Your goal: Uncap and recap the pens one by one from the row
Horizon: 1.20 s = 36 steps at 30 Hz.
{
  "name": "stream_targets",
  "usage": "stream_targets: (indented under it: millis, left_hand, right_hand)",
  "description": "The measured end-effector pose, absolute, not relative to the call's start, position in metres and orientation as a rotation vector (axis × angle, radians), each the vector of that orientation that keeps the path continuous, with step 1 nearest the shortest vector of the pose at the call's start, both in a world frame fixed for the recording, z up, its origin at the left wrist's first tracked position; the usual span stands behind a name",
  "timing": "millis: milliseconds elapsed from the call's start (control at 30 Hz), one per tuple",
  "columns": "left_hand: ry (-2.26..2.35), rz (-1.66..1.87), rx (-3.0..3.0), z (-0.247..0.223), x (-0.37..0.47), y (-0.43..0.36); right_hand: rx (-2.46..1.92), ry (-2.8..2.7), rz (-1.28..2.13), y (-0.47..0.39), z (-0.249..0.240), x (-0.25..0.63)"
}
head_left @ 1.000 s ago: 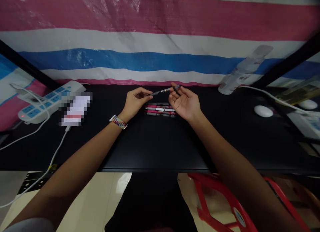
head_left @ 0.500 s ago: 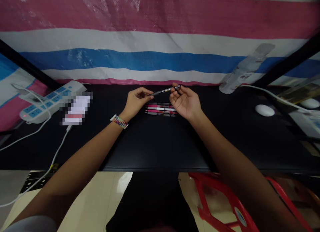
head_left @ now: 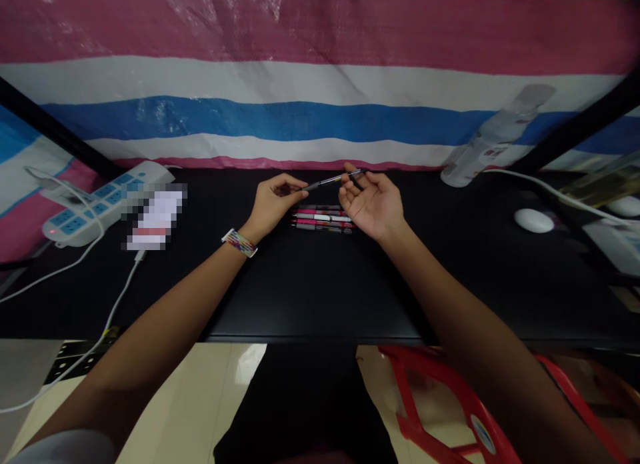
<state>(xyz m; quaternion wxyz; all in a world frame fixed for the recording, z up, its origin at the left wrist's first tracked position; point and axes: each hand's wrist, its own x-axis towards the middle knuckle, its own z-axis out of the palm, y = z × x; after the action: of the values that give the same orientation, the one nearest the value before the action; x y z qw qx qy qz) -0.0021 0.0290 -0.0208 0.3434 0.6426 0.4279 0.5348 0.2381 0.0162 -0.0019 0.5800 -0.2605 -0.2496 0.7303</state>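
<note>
A slim dark pen with a clear barrel (head_left: 330,181) is held slightly tilted above the black desk (head_left: 310,291). My left hand (head_left: 274,201) pinches its left end between thumb and fingertips. At the other end, my right hand (head_left: 374,201) has the pen between thumb and forefinger, palm turned up and the other fingers curled loosely. Just below the held pen, several pens (head_left: 323,218) in pink, white and dark lie side by side on the desk; their right ends reach close to my right hand.
A power strip (head_left: 95,207) and a blurred-out phone (head_left: 157,219) with a white cable are at left. To the right stand a clear bottle (head_left: 487,141) and a white mouse (head_left: 534,221). A striped sheet (head_left: 280,121) hangs behind; a red stool (head_left: 450,384) is below.
Both hands keep their hold on the pen, and its right end shows a little further past my right fingertips. The view has shifted very slightly.
</note>
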Motion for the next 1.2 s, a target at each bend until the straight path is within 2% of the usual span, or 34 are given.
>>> stream_targets:
  millis: [1200]
  left_hand:
    - [1.101,1.375,1.666,-0.0188,0.0010,0.0270]
  right_hand:
    - [-0.702,-0.675,1.607,0.0155,-0.0022,0.2397]
